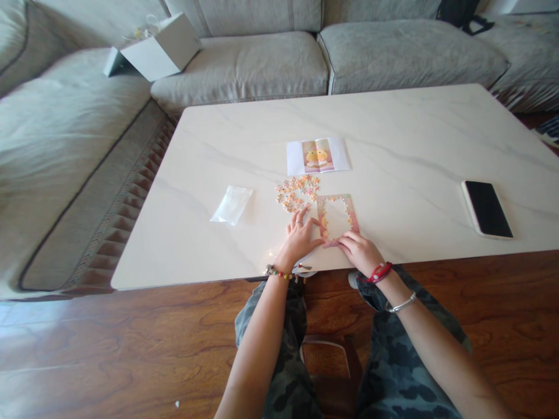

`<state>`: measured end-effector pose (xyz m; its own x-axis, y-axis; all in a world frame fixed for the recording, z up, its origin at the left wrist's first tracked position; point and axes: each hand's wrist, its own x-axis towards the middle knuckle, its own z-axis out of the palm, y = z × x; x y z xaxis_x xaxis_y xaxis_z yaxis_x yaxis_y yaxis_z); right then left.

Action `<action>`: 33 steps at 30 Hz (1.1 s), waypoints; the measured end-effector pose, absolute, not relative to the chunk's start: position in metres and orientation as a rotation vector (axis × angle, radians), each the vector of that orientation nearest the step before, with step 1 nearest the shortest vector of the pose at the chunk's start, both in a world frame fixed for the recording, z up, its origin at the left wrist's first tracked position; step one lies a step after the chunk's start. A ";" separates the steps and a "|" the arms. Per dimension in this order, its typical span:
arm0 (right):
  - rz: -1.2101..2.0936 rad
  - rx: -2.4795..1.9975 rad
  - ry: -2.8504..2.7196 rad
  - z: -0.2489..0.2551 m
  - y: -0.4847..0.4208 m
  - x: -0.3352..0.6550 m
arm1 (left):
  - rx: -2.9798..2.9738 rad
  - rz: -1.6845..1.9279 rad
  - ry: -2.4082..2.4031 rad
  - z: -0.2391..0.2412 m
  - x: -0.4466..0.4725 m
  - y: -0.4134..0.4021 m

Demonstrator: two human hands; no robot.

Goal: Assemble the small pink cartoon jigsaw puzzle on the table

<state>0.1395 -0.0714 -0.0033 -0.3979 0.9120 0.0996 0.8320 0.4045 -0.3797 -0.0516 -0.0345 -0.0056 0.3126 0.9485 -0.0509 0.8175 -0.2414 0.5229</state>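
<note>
A small jigsaw puzzle frame [353,216], pink and orange with an uncovered white middle, lies near the table's front edge. My left hand [300,237] rests at its lower left corner, fingers spread and thumb by the frame; the fingertips reach toward a pile of loose puzzle pieces [293,191]. At the lower right corner, my right hand [358,249] has its fingers bent together on the bottom edge; whatever they may pinch is hidden. Behind the pile lies a creased paper sheet [318,156] printed with two yellow figures.
A clear plastic bag [232,205] lies to the left on the white marbled table [406,139]. A phone [487,209] lies at the right. Beyond the table stands a grey sofa [262,64] with a white box [161,49] on it.
</note>
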 end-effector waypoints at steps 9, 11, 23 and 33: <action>0.324 -1.406 -2.461 -0.002 -0.072 0.142 | 2.145 0.402 1.576 -0.006 -0.050 -0.032; 0.312 -1.380 -2.501 -0.003 -0.073 0.143 | 2.147 0.401 1.579 -0.005 -0.050 -0.032; 0.225 -1.348 -2.553 -0.001 -0.075 0.139 | 2.167 0.423 1.577 -0.008 -0.049 -0.031; -0.027 -1.446 -2.674 0.011 -0.088 0.122 | 2.278 0.479 1.551 -0.009 -0.048 -0.036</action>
<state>0.1223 -0.0880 0.0113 -0.5435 0.8337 0.0977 0.8355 0.5485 -0.0328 -0.0479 -0.0358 -0.0090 0.3460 0.9345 0.0836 0.8188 -0.3443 0.4593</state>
